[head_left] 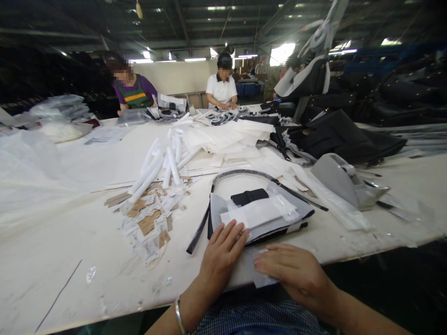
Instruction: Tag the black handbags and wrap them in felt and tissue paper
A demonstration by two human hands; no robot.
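A black handbag (300, 215) lies flat on the table in front of me, covered by pale wrapping sheet. Its strap, wrapped in clear film, arcs behind it. On top of the bag are a small black pouch (248, 197) and a white paper strip (256, 211) with clear plastic at one end. My left hand (225, 246) is open, fingers stretched out over the bag's near left edge. Beside it, at the table's front edge, my right hand (293, 270) has its fingers closed on a thin translucent plastic sheet (261, 280); its fingertips are partly hidden.
Loose tags (150, 223) and white foam rolls (150, 174) lie left of the bag. Behind are stacked white sheets (226, 135) and black bags (349, 135). A grey-wrapped piece (340, 181) stands at right. Two co-workers (221, 88) sit across the table.
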